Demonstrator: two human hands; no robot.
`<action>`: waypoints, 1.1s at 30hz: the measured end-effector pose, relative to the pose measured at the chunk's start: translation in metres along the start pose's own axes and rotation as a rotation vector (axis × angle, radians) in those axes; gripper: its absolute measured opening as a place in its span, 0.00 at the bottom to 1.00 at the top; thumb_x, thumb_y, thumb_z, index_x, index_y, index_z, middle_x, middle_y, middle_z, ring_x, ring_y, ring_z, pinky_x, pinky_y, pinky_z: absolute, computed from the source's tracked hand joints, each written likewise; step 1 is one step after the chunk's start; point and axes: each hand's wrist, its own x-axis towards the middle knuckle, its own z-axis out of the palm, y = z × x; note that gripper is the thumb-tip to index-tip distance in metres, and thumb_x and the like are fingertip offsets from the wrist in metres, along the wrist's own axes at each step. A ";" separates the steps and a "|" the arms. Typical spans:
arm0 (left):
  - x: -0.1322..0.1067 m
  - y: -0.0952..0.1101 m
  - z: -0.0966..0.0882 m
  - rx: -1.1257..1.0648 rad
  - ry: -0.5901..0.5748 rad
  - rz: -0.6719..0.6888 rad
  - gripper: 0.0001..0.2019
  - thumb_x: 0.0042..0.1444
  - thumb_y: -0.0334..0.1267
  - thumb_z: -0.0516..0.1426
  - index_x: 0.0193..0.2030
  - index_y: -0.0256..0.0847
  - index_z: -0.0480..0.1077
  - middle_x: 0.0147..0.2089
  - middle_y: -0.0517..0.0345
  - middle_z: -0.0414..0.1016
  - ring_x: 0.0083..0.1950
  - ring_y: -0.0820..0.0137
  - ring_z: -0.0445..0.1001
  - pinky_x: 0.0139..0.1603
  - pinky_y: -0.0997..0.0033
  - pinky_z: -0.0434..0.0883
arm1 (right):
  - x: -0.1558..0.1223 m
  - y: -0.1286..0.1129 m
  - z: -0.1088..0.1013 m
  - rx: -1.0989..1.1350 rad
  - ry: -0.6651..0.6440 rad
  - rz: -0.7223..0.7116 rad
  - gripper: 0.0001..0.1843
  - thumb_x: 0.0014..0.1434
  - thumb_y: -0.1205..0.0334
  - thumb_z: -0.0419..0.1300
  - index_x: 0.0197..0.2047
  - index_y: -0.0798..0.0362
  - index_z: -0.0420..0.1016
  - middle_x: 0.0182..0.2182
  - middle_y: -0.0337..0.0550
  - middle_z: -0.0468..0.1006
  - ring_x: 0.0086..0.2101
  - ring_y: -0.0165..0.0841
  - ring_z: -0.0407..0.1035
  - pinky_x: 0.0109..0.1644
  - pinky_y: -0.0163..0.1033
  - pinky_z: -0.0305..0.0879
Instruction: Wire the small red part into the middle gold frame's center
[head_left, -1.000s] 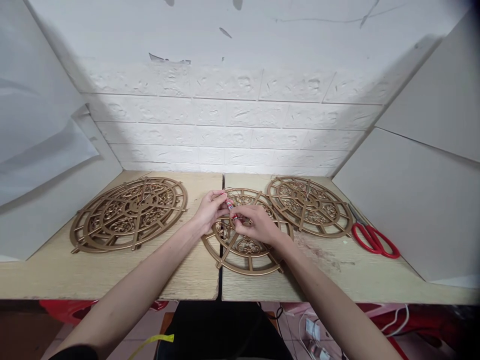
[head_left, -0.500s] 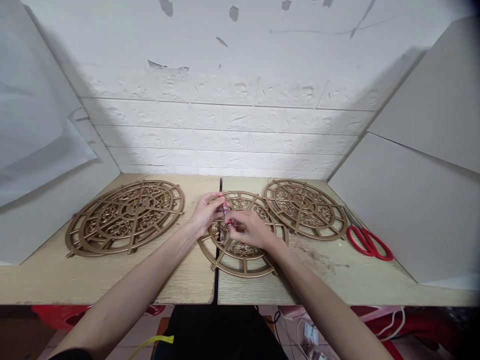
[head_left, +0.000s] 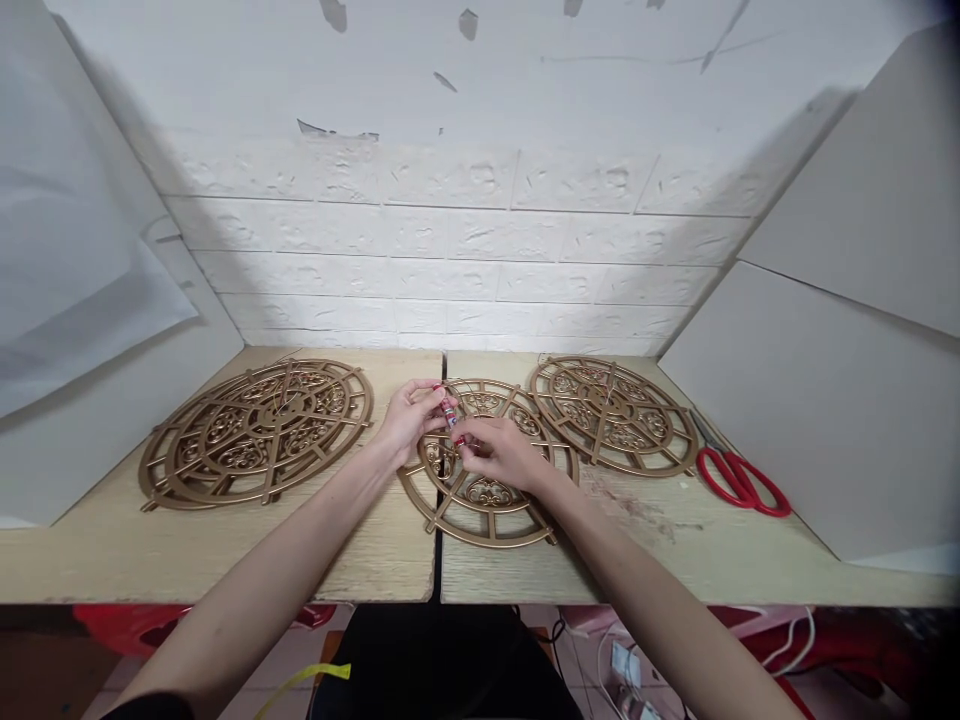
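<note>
Hands meet over middle gold disc (head_left: 487,495): left hand (head_left: 409,418), right hand (head_left: 501,455) both pinching small red piece (head_left: 448,412).

Wooden bench boxed in by white walls

A white brick-patterned back wall (head_left: 480,240), scuffed and peeling near the top, rises behind two pale wood tabletops (head_left: 90,550) set side by side, a dark seam (head_left: 438,560) between them. A plain white left panel (head_left: 75,300) and a right panel (head_left: 840,400) angle in, casting soft shadows into the corners under bright, even light. Below the front edge, pinkish floor tiles (head_left: 296,650) show.
</note>
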 end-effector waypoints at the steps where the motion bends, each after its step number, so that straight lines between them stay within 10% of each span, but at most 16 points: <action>1: 0.000 0.001 0.000 -0.001 -0.002 0.004 0.10 0.51 0.28 0.60 0.39 0.36 0.64 0.29 0.51 0.78 0.30 0.71 0.76 0.35 0.68 0.75 | 0.001 -0.001 -0.001 -0.001 0.012 -0.002 0.12 0.51 0.73 0.54 0.39 0.54 0.71 0.27 0.39 0.74 0.26 0.28 0.66 0.34 0.32 0.62; 25: 0.002 0.002 -0.001 0.006 -0.020 -0.008 0.08 0.51 0.28 0.60 0.38 0.35 0.66 0.28 0.52 0.77 0.29 0.71 0.76 0.32 0.68 0.75 | 0.003 -0.007 -0.001 0.051 0.082 0.018 0.10 0.57 0.67 0.56 0.42 0.54 0.75 0.30 0.43 0.77 0.29 0.30 0.70 0.35 0.35 0.67; 33: 0.005 0.004 -0.003 -0.079 -0.019 0.005 0.11 0.50 0.28 0.60 0.39 0.36 0.65 0.29 0.52 0.77 0.33 0.69 0.77 0.37 0.63 0.75 | 0.006 -0.001 -0.031 0.394 0.556 0.341 0.14 0.62 0.54 0.53 0.44 0.53 0.74 0.30 0.43 0.79 0.30 0.31 0.72 0.36 0.39 0.69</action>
